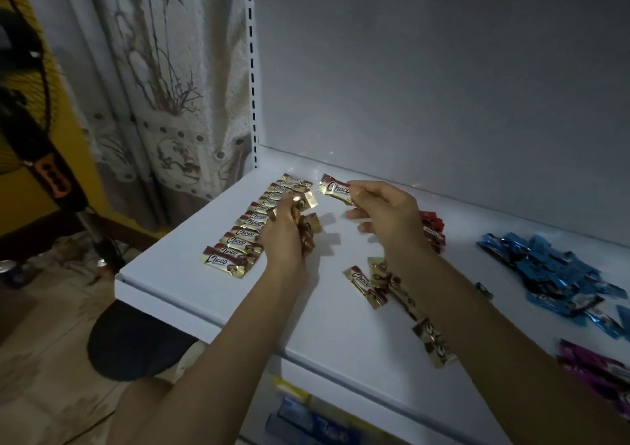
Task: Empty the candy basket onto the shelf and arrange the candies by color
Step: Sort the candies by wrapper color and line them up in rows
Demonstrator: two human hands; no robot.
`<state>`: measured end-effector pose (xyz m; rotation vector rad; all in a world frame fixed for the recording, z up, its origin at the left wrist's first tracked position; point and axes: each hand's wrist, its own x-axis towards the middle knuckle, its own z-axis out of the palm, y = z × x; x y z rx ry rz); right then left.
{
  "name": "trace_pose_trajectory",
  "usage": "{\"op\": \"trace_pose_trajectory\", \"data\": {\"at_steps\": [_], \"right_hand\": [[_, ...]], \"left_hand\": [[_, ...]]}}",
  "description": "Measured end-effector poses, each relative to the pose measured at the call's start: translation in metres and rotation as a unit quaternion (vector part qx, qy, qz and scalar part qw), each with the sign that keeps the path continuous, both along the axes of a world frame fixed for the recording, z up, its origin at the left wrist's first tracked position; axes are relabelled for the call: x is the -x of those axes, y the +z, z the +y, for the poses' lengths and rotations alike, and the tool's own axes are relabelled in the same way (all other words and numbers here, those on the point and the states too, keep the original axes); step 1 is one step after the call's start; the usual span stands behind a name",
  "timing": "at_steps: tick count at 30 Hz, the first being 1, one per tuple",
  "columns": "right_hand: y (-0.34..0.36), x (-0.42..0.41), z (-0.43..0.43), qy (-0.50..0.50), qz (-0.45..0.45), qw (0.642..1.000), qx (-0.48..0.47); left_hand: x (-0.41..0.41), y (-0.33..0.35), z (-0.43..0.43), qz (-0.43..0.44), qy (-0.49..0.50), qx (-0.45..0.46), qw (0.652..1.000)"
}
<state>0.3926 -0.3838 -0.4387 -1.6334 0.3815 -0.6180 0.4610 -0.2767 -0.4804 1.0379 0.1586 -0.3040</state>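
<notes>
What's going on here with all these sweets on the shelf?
A person is sorting wrapped candies by colour on a white shelf. The right hand pinches one gold-wrapped Choco candy above the shelf, while the left hand grips a small bunch of gold candies. A neat row of gold candies already lies at the left. A few loose gold ones wait in the middle, with a red pile, a blue pile and purple ones to the right.

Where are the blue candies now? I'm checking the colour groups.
In the head view, the blue candies lie heaped on the shelf's right side, beyond the purple candies.
</notes>
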Motion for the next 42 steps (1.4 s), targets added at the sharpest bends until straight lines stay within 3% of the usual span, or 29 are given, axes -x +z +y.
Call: {"op": "trace_pose_trajectory", "data": {"at_steps": [3,5,9,11,14,17,19,22,28,42], "right_hand": [[-0.012,-0.020,-0.017,-0.004,0.051,0.998,0.039],[-0.029,-0.037,-0.024,0.012,0.106,0.987,0.120],[-0.061,-0.054,-0.031,0.023,0.193,0.933,0.304],[-0.065,-0.051,-0.034,-0.002,0.172,0.909,0.379],[-0.064,-0.039,-0.030,0.019,0.055,0.864,0.501],[-0.062,-0.035,-0.028,0.061,0.056,0.796,0.600],[-0.063,-0.043,-0.034,0.070,0.103,0.783,0.609],[-0.064,-0.070,-0.045,0.074,0.142,0.806,0.570],[-0.069,-0.120,-0.071,0.081,0.221,0.797,0.556],[-0.078,-0.129,-0.084,0.099,0.162,0.815,0.548]], "left_hand": [[0.002,-0.002,0.003,-0.040,0.006,-0.048,0.998],[0.009,0.001,0.003,-0.088,-0.007,-0.045,0.995],[0.020,0.000,0.003,-0.151,-0.034,-0.050,0.987],[0.021,0.000,0.003,-0.172,-0.043,-0.053,0.983],[0.016,0.001,0.000,-0.175,-0.039,-0.039,0.983],[0.007,0.002,-0.006,-0.174,-0.045,-0.023,0.983],[0.002,0.000,-0.007,-0.166,-0.048,-0.021,0.985],[-0.005,-0.006,-0.007,-0.155,-0.038,-0.025,0.987],[-0.011,-0.023,-0.012,-0.211,-0.039,-0.088,0.973],[-0.012,-0.023,-0.012,-0.219,-0.043,-0.087,0.971]]}}
